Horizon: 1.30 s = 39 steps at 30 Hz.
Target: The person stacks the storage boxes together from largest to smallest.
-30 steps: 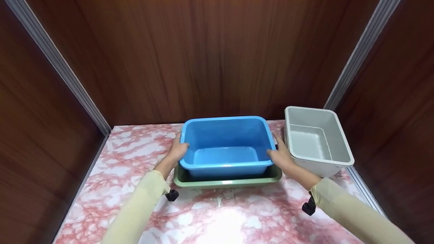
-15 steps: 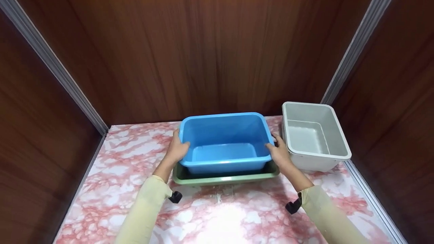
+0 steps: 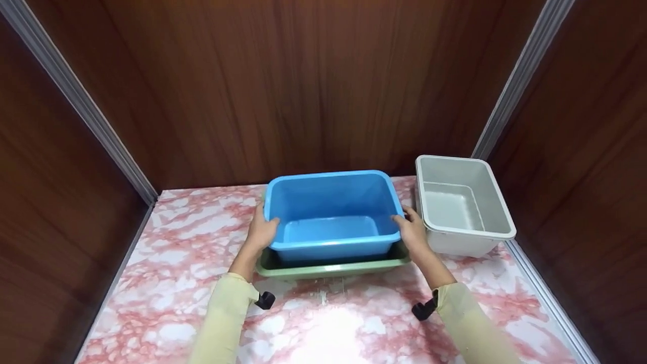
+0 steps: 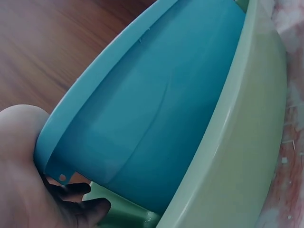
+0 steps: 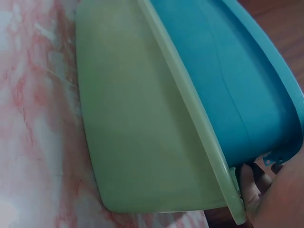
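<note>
A blue rectangular plastic tub (image 3: 331, 245) sits partly inside a larger green tub (image 3: 333, 270), its rim standing above the green one. My left hand (image 3: 262, 230) grips the blue rim at its left end, thumb over the inside and fingers below the rim. At the opposite end my right hand (image 3: 412, 230) holds the rim the same way. In the left wrist view, fingers (image 4: 95, 211) curl beneath the edge of the blue tub (image 4: 142, 118). The right wrist view has fingers (image 5: 249, 183) between the blue rim and the green tub (image 5: 137, 118).
A light grey tub (image 3: 462, 242), apparently stacked on another, stands at the right beside my right hand. Dark wood-grain panels (image 3: 303, 91) enclose the back and sides. The surface (image 3: 187, 283) has a pink-and-white marbled pattern.
Both hands keep their grip on the blue tub, which stays within the green one. The view has shifted slightly, and the right forearm has swung inward.
</note>
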### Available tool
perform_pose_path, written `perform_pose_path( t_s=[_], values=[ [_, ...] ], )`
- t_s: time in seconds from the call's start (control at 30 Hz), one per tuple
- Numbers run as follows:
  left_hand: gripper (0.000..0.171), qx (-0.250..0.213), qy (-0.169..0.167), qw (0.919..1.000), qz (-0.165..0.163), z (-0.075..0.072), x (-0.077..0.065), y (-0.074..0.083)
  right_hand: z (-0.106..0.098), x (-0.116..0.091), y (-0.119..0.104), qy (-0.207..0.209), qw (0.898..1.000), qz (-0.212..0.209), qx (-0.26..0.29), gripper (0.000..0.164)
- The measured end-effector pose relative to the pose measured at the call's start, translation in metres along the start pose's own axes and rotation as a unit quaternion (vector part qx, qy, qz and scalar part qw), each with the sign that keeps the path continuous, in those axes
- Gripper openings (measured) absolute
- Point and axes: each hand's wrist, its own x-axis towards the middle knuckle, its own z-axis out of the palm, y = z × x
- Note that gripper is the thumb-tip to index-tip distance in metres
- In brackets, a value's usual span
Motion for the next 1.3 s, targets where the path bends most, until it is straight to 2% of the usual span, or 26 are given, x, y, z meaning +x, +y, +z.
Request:
perform_pose_path(
  t_s=[0.13, 0.3, 0.5, 0.67, 0.8, 0.9, 1.1, 1.2, 1.3],
  values=[
    [0.067, -0.032, 0.003, 0.9994, -0.008, -0.001, 0.003, -0.003, 0.004, 0.001, 0.001, 0.007, 1.0, -0.02, 0.009, 0.041],
    [0.069, -0.053, -0.001, 0.9986, -0.002, 0.001, 0.004, -0.002, 0.004, 0.001, 0.002, 0.025, 0.999, -0.038, 0.005, 0.039],
    [0.073, -0.068, -0.014, 0.9975, -0.009, 0.003, -0.003, -0.001, 0.002, -0.005, 0.009, 0.034, 0.999, -0.041, -0.001, 0.039],
    [0.075, -0.069, -0.007, 0.9975, -0.011, 0.002, -0.002, 0.006, 0.004, -0.004, 0.005, 0.059, 0.992, -0.097, -0.049, 0.036],
    [0.073, -0.064, -0.012, 0.9978, -0.013, 0.002, -0.002, 0.006, -0.001, -0.006, 0.004, 0.088, 0.978, -0.146, -0.118, 0.038],
    [0.073, -0.07, -0.018, 0.9972, -0.022, 0.003, -0.002, 0.005, -0.01, -0.009, 0.002, 0.099, 0.966, -0.185, -0.151, 0.038],
    [0.074, -0.083, -0.024, 0.996, -0.023, 0.008, -0.002, 0.005, -0.046, -0.023, 0.0, 0.103, 0.942, -0.258, -0.188, 0.03],
    [0.072, -0.078, -0.024, 0.9963, -0.027, 0.006, -0.003, 0.004, -0.069, -0.03, 0.006, 0.132, 0.921, -0.299, -0.211, 0.026],
    [0.071, -0.077, -0.023, 0.9965, -0.022, 0.001, -0.002, 0.004, -0.088, -0.032, 0.017, 0.178, 0.896, -0.328, -0.24, 0.024]
  ],
)
